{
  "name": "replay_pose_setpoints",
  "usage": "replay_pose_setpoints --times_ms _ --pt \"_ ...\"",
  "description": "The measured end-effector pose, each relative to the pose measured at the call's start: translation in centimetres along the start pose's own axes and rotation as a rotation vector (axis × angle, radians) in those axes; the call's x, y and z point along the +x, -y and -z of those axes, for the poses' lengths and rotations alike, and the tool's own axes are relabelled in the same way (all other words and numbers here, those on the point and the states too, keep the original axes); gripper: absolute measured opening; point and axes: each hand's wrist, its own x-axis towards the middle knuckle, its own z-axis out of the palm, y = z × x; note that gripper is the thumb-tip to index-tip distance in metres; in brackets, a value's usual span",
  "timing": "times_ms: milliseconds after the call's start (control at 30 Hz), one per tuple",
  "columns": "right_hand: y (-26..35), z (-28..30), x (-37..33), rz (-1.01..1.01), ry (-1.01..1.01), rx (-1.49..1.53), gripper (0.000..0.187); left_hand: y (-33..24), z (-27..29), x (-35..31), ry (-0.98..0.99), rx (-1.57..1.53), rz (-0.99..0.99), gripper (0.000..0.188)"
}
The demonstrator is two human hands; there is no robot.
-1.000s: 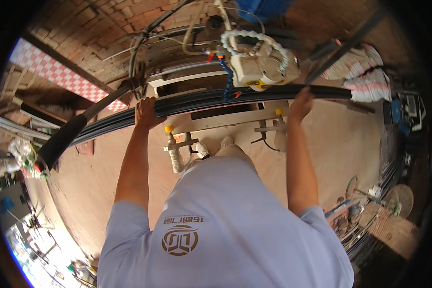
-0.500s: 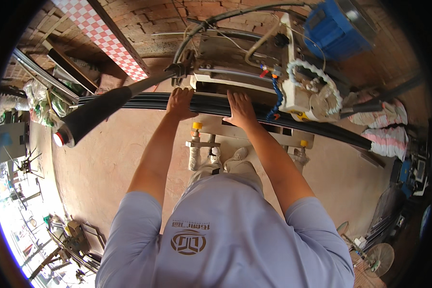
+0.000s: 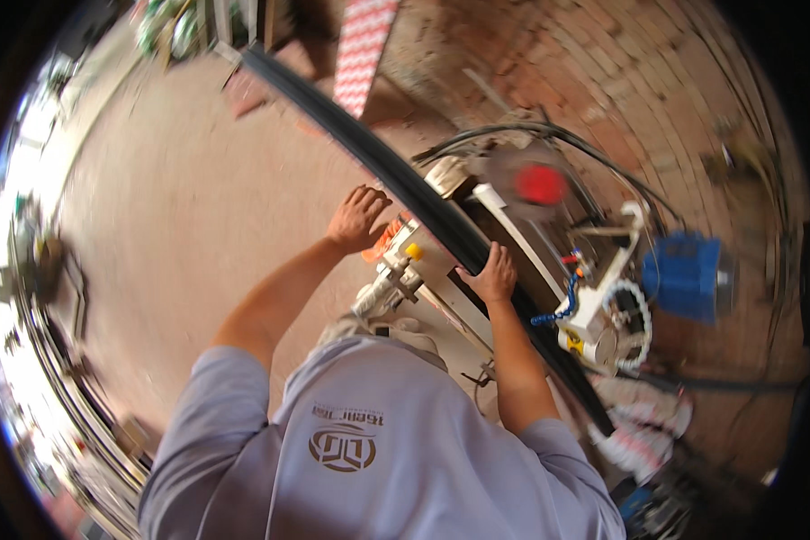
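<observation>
A long black profile bar (image 3: 373, 153) lies slantwise across the white machine (image 3: 502, 214), from upper left to lower right. My right hand (image 3: 492, 274) is closed over it near its middle, with the thumb on the near side. My left hand (image 3: 358, 219) is off the bar, a little to its near side, with the fingers apart and nothing in them. Just below that hand are a yellow knob (image 3: 414, 252) and a blurred orange thing (image 3: 385, 238).
The machine carries a blue motor (image 3: 688, 277), a blue jointed hose (image 3: 562, 310) and a white jointed hose (image 3: 641, 319). A black cable (image 3: 513, 131) arches behind. A red-and-white patterned panel (image 3: 362, 58) stands at the back. White-and-red sacks (image 3: 643, 418) lie near the bar's right end.
My view has turned, so the bar now runs steeply. The left hand has come off the bar toward the near side; the right hand stays on it.
</observation>
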Motion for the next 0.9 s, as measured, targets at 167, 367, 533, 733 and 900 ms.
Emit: replay_pose_setpoints --times_ms 167,367,533,733,900 --pt "0.6 -0.1 0.2 0.046 -0.021 -0.097 0.097 3.6 -3.5 -6.0 0.289 -0.249 0.575 0.026" --pt "0.6 -0.7 0.4 0.116 -0.055 -0.170 0.099 3.9 -11.6 -7.6 0.349 -0.437 0.894 0.035" --pt "0.4 -1.0 0.2 0.113 -0.016 -0.193 0.101 5.1 -17.1 -6.6 0.510 -0.540 1.018 0.046" --pt "0.8 -0.9 0.2 0.003 0.102 -0.196 0.105 6.6 -21.1 -4.3 0.420 -0.730 1.110 0.062" --pt "0.7 -1.2 0.4 0.108 0.012 -0.238 0.102 6.9 -25.5 -2.4 0.298 -0.816 1.022 0.064"
